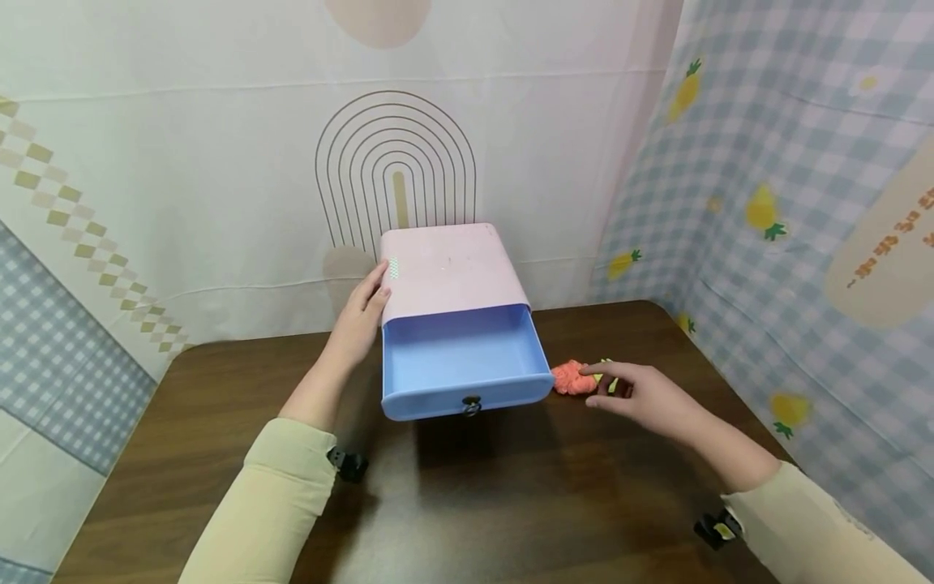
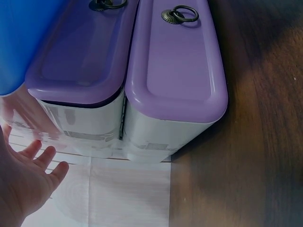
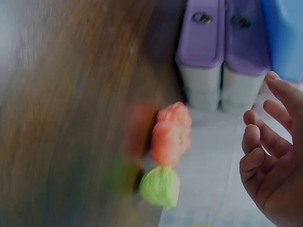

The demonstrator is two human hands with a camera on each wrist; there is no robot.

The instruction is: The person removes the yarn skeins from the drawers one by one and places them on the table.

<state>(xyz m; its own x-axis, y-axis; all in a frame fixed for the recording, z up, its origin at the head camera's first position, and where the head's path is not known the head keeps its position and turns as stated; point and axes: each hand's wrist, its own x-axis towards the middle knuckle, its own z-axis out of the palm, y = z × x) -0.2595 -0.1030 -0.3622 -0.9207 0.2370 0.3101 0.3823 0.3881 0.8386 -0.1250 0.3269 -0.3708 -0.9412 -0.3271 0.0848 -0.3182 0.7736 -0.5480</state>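
- Pale sleeves (image 1: 266, 495) are nearest, at about half past seven and four o'clock.
- Left hand (image 1: 357, 320) touches the pink box (image 1: 452, 264) at its nine o'clock side, fingers extended, gripping nothing.
- Right hand (image 1: 653, 397) is loosely bent and holds nothing, near the orange lump (image 1: 572, 379).
- This lump and a green lump (image 3: 160, 187) lie at four o'clock from the box.
- Blue drawer (image 1: 467, 397) stands out toward six o'clock, above two purple drawers (image 2: 180, 66).
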